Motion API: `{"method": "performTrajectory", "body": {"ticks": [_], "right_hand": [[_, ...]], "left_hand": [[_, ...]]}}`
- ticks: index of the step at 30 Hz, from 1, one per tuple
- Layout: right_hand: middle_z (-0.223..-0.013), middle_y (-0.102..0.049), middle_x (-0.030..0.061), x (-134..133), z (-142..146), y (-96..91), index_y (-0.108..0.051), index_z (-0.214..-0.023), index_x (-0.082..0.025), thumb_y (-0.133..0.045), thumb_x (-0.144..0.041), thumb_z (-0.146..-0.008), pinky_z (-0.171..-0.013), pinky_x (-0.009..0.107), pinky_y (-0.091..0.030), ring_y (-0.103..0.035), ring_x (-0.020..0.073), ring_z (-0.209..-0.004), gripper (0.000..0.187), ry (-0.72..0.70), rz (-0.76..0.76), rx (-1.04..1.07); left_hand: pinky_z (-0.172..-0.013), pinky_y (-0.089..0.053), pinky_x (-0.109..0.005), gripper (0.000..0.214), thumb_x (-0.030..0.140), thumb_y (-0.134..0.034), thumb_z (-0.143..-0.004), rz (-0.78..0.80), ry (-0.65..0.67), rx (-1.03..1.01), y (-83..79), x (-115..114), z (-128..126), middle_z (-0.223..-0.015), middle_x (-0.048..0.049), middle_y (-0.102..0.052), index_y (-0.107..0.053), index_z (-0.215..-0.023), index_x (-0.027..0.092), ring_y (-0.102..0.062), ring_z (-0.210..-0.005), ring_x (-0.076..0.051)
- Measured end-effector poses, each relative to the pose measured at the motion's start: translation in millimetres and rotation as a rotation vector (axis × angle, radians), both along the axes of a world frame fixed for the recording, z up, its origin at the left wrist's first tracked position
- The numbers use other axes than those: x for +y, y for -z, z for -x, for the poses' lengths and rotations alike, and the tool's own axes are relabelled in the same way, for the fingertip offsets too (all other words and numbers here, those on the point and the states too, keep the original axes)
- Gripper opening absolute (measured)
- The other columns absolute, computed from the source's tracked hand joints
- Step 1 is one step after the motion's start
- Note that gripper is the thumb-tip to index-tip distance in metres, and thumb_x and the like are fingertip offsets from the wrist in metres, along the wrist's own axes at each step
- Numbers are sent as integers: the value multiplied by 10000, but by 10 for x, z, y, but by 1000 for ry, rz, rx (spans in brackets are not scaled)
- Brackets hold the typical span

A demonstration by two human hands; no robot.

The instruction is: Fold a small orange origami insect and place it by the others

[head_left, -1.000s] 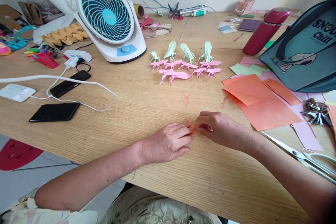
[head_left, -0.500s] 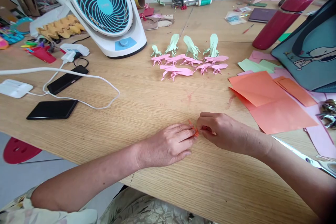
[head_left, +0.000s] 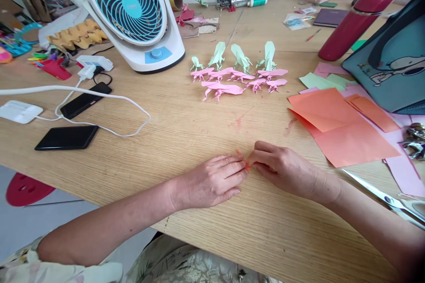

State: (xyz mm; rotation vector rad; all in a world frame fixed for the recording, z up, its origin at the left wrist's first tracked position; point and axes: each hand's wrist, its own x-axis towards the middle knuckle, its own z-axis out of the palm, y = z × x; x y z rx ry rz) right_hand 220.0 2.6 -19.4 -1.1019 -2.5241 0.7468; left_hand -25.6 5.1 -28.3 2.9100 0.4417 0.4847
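Wooden bench (head_left: 186, 119) crowded with paper craft; both hands meet near its front edge.
From the left: a black phone (head_left: 67, 137) lies flat, with a white-and-teal fan (head_left: 133, 13) standing behind it. The left hand (head_left: 212, 181) rests palm-down, its fingertips closed on a small orange folded piece (head_left: 244, 161) that lies on the bench between the hands. The right hand (head_left: 282, 170) pinches its other side. Pink and green folded figures (head_left: 232, 75) stand in rows beyond. Orange sheets (head_left: 335, 124) lie further right, and scissors (head_left: 388, 196) lie beside the right forearm.
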Motion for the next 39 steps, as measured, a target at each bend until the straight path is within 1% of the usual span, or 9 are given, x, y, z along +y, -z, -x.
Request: {"method": "performTrajectory", "body": {"ticks": [5,11,14,18,23,27,31,34,39], "right_hand": [[-876,-521,29,-11,-75,43,-614,-1010,-190,-395,-153,-1008,-646,240,-402,-523,118,-688,222,-96,-110,-29],[-936,-596,88,-48,-141,-33,-627,-999,-164,-320,-152,-1018,-698,301,-429,-524,173,-767,308,-241,-299,-104],[-926,-625,101,-97,-141,-73,-648,-999,-157,-315,-158,-1021,-678,323,-420,-517,188,-747,334,-232,-425,-174],[-894,-642,106,-159,-115,-63,-667,-896,-143,-305,-118,-1016,-622,340,-390,-487,188,-691,382,-213,-542,-208],[-893,-654,99,-211,-74,-28,-682,-867,-160,-337,-115,-1010,-618,361,-382,-476,186,-686,376,-155,-571,-214],[-936,-673,110,-253,-68,5,-683,-859,-159,-373,-113,-1003,-655,367,-406,-513,196,-731,345,-127,-555,-217],[-1041,-666,117,-303,-116,50,-679,-1027,-156,-387,-112,-999,-738,373,-447,-557,214,-841,297,-81,-457,-158],[-1082,-657,118,-336,-151,78,-651,-1142,-157,-395,-94,-986,-762,377,-451,-569,223,-881,307,-59,-426,-134],[-1094,-650,126,-378,-119,83,-640,-1158,-151,-417,-116,-979,-754,392,-438,-564,234,-861,289,-48,-426,-210]], "left_hand": [[-1119,-458,-400,410,240,-530,-958,35,-19,3,-4,-15,-6,-1314,-159,-620,-524,-1332,73,-525,-1304,-256],[-1127,-451,-384,378,242,-548,-949,13,-26,14,-19,-21,-26,-1287,-146,-639,-560,-1284,65,-538,-1291,-253],[-1138,-439,-376,380,247,-547,-950,-5,-16,18,-17,-15,-24,-1288,-155,-638,-562,-1283,64,-531,-1303,-252],[-1143,-436,-381,393,240,-533,-956,-19,0,31,-10,-9,-16,-1325,-170,-615,-545,-1305,60,-520,-1318,-253],[-1142,-439,-389,441,233,-527,-959,-10,-1,52,-16,-23,-17,-1361,-176,-591,-492,-1363,60,-504,-1337,-249],[-1131,-452,-395,430,219,-513,-966,-24,-18,65,-41,-43,-32,-1366,-185,-586,-499,-1353,34,-520,-1321,-256],[-1118,-462,-401,416,222,-527,-958,7,-43,80,-67,-62,-46,-1362,-172,-591,-513,-1344,65,-531,-1306,-250],[-1113,-462,-403,402,219,-524,-956,26,-73,89,-74,-76,-53,-1365,-161,-588,-516,-1338,92,-534,-1299,-245],[-1104,-465,-407,411,219,-555,-936,57,-86,71,-78,-81,-54,-1350,-167,-589,-521,-1323,86,-543,-1282,-255]]}}
